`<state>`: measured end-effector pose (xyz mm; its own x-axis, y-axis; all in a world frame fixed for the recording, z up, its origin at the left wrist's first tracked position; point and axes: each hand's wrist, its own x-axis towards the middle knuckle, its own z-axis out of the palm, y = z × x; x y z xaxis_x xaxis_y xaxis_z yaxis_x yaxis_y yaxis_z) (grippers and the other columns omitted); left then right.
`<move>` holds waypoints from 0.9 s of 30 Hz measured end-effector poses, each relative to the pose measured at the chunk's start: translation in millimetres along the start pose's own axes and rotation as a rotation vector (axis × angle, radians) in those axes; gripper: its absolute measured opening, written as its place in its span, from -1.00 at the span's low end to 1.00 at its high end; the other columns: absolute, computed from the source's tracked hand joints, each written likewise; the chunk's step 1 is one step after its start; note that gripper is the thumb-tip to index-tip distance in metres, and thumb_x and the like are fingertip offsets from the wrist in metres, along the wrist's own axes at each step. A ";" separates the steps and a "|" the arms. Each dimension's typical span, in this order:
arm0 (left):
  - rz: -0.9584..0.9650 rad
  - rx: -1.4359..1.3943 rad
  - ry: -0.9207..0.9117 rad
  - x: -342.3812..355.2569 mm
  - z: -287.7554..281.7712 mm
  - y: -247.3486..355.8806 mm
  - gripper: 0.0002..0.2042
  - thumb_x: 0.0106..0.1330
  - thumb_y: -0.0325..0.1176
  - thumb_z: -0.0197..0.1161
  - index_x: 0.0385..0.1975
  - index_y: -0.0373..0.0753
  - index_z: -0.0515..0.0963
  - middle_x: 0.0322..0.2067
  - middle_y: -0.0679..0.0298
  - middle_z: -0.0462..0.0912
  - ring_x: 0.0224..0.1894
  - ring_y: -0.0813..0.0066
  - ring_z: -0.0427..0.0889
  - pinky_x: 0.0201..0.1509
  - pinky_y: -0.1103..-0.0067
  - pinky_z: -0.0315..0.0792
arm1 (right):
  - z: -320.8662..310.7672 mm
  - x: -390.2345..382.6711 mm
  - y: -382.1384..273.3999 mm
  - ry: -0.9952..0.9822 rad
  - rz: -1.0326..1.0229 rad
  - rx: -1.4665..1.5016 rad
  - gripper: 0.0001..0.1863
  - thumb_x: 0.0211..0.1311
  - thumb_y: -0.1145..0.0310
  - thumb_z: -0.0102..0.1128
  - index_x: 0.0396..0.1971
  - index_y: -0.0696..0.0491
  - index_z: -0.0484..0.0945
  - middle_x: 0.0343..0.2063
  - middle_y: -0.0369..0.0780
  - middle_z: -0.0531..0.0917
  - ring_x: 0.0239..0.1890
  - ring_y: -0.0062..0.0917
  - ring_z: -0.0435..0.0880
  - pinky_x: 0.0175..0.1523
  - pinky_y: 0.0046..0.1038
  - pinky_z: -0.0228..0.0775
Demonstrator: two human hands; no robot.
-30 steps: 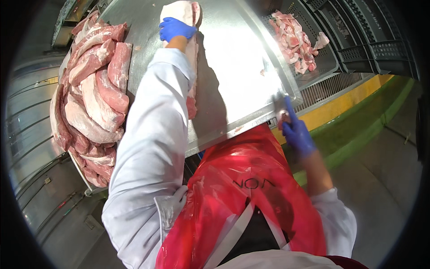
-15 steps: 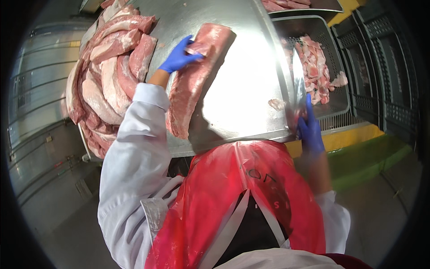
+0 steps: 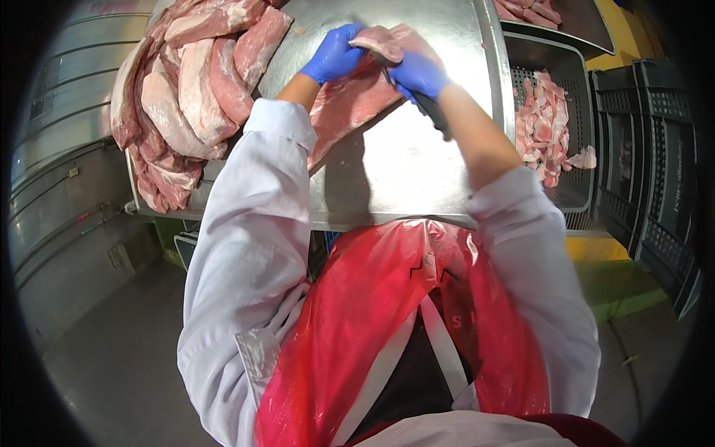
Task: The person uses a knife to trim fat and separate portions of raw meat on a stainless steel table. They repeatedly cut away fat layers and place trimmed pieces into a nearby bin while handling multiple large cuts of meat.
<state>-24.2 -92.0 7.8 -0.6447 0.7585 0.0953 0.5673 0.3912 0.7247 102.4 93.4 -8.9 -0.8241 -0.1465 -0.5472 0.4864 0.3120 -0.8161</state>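
A long pork loin (image 3: 356, 100) lies slantwise on the steel table, its far end under my hands. My left hand (image 3: 335, 54), in a blue glove, is closed on a loose flap of meat (image 3: 378, 43) raised at the loin's far part. Close to its right, my gloved right hand (image 3: 419, 73) grips a knife (image 3: 434, 113) by the dark handle, which points back toward me. Most of the blade is hidden by the flap and my fingers.
Several more loins are heaped (image 3: 179, 97) at the table's left. Beyond the right edge of the steel table (image 3: 424, 179), a grey perforated crate (image 3: 581, 179) holds pale trimmings (image 3: 544, 127). A tray of meat (image 3: 585, 22) stands behind it, and black crates (image 3: 655, 156) stand farther right.
My right hand has brought the knife from the table's right edge across to the loin's far part. My left hand has moved up and right, lifting the flap. The small scrap is no longer visible.
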 end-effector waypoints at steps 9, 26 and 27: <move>-0.057 -0.022 -0.187 14.1 -33.0 0.5 -0.77 0.40 -0.34 0.26 -0.02 -0.25 0.59 -0.22 0.29 0.70 -0.19 0.57 0.61 -0.02 0.53 0.50 | 44.9 -12.8 5.1 -0.231 -0.056 0.006 -0.22 0.40 0.40 -0.07 0.56 -0.32 -0.08 -0.60 -0.23 0.55 -0.70 -0.61 0.46 -0.58 -0.50 0.44; 0.174 -0.206 0.153 -46.4 -140.9 65.2 -0.80 0.21 -0.58 0.17 -0.19 -0.29 0.64 -0.33 0.39 0.65 -0.27 0.61 0.53 -0.18 0.57 0.46 | 136.6 -50.2 -13.0 -0.352 -0.163 -0.231 -0.30 0.49 0.27 -0.14 0.55 -0.44 -0.08 -0.45 -0.18 0.60 -0.58 -0.55 0.55 -0.41 -0.44 0.52; 0.164 -0.191 0.133 -48.4 -144.6 70.4 -0.79 0.21 -0.57 0.16 -0.18 -0.30 0.64 -0.33 0.38 0.65 -0.27 0.60 0.53 -0.17 0.56 0.47 | 145.5 -34.1 -19.6 -0.324 -0.145 -0.233 -0.30 0.49 0.27 -0.14 0.55 -0.45 -0.08 -0.46 -0.19 0.60 -0.57 -0.56 0.55 -0.41 -0.44 0.52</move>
<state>-27.1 -176.6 152.8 -0.6210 0.7234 0.3018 0.5713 0.1540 0.8062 163.1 -44.3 -1.4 -0.7270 -0.4808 -0.4902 0.2629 0.4646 -0.8456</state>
